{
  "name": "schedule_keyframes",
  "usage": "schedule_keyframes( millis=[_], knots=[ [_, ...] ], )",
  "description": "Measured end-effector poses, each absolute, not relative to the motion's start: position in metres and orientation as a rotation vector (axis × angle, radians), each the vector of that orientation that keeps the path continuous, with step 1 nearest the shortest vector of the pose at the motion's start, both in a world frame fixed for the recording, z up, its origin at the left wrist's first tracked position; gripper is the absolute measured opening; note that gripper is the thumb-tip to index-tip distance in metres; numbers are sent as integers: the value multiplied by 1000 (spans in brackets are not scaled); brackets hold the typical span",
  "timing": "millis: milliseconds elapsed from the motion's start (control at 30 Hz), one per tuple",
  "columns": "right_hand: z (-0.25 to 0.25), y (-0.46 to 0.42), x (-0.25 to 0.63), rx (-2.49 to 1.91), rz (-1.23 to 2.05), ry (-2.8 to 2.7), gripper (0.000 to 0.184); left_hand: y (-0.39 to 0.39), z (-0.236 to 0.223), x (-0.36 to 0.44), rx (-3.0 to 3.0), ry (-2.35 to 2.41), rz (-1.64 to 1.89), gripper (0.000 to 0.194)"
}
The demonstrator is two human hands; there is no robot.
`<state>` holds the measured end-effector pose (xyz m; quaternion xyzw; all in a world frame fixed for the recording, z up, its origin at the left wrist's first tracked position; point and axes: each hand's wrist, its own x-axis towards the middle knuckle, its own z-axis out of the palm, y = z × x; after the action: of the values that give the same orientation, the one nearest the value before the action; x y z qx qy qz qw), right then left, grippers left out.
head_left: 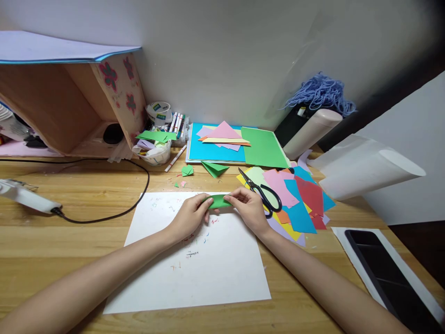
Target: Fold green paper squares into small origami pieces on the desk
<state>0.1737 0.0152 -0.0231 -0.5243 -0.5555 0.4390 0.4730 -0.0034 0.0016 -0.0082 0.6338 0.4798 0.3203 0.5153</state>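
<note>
A small strip of green paper (219, 201) is held level between both hands, above the far part of a white sheet (194, 283) with faint coloured marks. My left hand (190, 214) pinches its left end, thumb on top. At the other end, my right hand (251, 208) grips it between thumb and fingers. Black-handled scissors (267, 195) lie just beyond my right hand, on a spread of coloured paper scraps (301, 204). Past the sheet's far edge rest a cut green piece (187, 171) and a folded green paper (214, 169).
Coloured sheets (266, 146) are stacked against the wall. A tub of scraps (156, 155) and several markers (178, 124) stand left of them. On the left are a cardboard box (120, 93) and a white corded tool (29, 197); a phone (385, 273) and paper roll (371, 176) occupy the right.
</note>
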Motion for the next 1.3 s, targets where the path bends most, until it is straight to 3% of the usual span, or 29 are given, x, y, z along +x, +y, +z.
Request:
schedule_keyframes(
  millis=[600,900,1133,1300],
  knots=[
    [-20,10,173,-1246,1073,-1442,19,0,-4,-2,1469,1100,708,27],
    [-20,8,174,-1174,1095,-1556,16,-5,-3,-5,1999,1264,696,27],
    [-20,9,173,-1187,1097,-1571,16,2,-4,-5,1700,1236,841,19],
    [-20,7,165,-1140,1432,-1403,26,6,-9,-5,1478,1214,971,19]
  ],
)
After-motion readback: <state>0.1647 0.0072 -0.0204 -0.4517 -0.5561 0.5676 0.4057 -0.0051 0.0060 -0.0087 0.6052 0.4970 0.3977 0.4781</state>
